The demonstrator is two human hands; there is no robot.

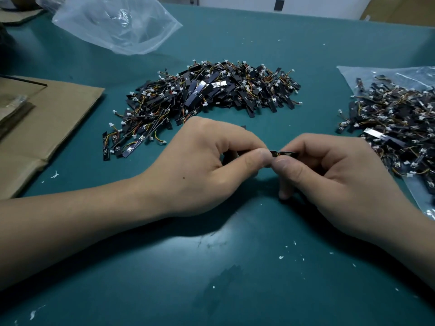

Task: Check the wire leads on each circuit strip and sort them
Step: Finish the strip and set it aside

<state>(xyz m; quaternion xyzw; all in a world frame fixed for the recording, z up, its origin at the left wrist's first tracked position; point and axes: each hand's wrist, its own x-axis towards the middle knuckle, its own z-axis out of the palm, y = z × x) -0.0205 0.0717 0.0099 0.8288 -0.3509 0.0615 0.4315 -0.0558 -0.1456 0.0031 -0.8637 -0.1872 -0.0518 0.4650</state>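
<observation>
Over the teal mat (pixel 235 278), the left hand (pixel 200 165) and right hand (pixel 334 175) each pinch one end of a single circuit strip (pixel 283 153), held before the loose pile (pixel 207 95). It looks thin, light and fairly stiff. Its wire leads are hidden and probably fragile, so it is best gripped by the board edges.

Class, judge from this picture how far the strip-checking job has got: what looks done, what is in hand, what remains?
Done, perhaps: the heap of black wired strips on the clear plastic bag at right, though which heap is sorted is uncertain. In hand: left hand and right hand pinch one black circuit strip between them. Left: likely the large pile of black strips mid-table.
</observation>
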